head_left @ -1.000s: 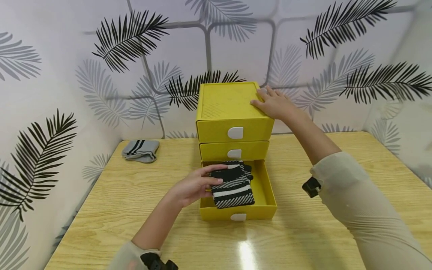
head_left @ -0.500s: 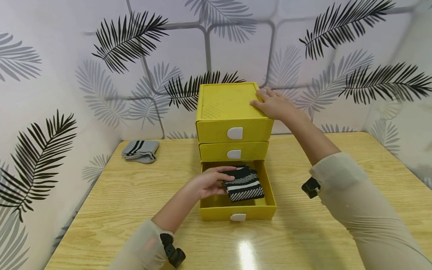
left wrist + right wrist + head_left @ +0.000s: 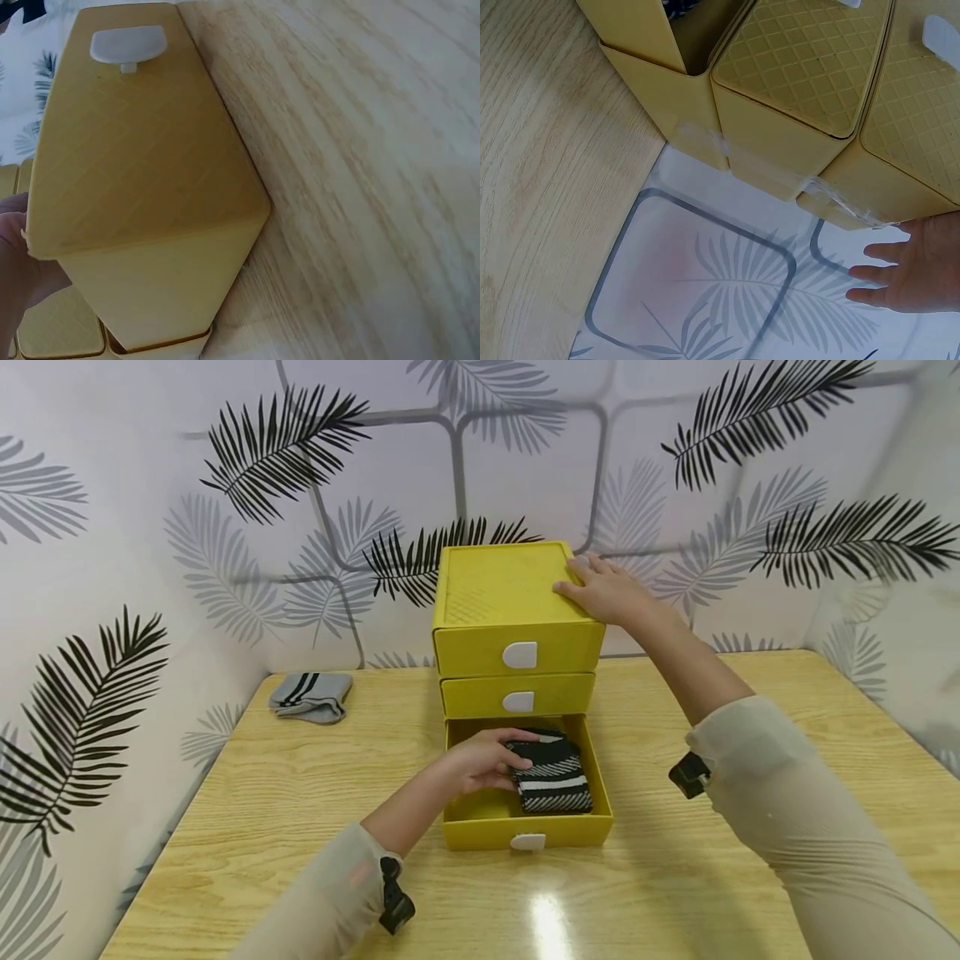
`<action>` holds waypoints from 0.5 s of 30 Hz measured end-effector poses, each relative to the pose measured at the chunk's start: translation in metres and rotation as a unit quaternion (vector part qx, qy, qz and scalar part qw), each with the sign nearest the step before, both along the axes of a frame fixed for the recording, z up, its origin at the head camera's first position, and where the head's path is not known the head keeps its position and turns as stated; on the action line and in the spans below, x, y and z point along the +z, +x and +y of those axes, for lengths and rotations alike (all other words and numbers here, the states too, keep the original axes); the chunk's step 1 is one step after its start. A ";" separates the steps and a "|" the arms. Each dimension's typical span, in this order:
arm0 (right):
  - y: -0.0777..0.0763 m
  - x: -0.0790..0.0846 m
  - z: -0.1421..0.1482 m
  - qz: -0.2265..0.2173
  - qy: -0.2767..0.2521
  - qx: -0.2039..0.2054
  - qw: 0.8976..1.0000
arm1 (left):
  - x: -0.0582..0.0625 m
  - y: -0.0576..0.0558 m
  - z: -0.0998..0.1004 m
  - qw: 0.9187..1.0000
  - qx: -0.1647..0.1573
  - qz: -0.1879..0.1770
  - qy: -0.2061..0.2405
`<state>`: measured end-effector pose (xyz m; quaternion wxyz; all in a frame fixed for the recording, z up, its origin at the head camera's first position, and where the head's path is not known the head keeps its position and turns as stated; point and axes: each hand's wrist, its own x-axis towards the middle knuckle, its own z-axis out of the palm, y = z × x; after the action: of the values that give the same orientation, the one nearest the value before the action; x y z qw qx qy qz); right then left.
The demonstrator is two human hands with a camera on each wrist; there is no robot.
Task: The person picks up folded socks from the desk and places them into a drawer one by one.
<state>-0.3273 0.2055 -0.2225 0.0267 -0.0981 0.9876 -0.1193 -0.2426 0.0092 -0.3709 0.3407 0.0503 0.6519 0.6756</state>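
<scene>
My left hand (image 3: 487, 760) reaches over the left side of the open bottom drawer (image 3: 525, 835) and grips the left edge of a folded pair of black-and-white patterned knit socks (image 3: 557, 777). The socks lie inside the drawer toward its right side. In the left wrist view the drawer's yellow front (image 3: 142, 142) hides the socks, and only part of the hand shows at the left edge. My right hand (image 3: 611, 593) rests with straight, spread fingers on the top right edge of the yellow drawer unit (image 3: 502, 593); its fingers (image 3: 881, 274) show beside the unit in the right wrist view.
A folded pair of grey socks (image 3: 311, 696) with black stripes lies at the table's back left. Two closed drawers with white tabs (image 3: 520, 654) sit above the open one. Behind the wooden table (image 3: 300, 802) stands a leaf-patterned wall (image 3: 525, 460).
My left hand has moved right and lowered the black-and-white socks from over the drawer's left side into it. The right hand stays on top of the unit.
</scene>
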 end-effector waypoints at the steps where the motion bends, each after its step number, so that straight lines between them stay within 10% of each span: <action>1: 0.000 0.000 0.000 -0.001 -0.001 0.000 1.000 | 0.000 0.000 0.001 1.000 0.004 0.007 -0.016; 15: -0.001 0.000 0.000 -0.001 0.002 0.003 1.000 | -0.003 0.002 0.006 0.989 0.054 0.034 -0.131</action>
<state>-0.3282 0.2057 -0.2223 0.0282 -0.1009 0.9875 -0.1176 -0.2407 0.0151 -0.3734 0.2847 -0.0067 0.7476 0.6000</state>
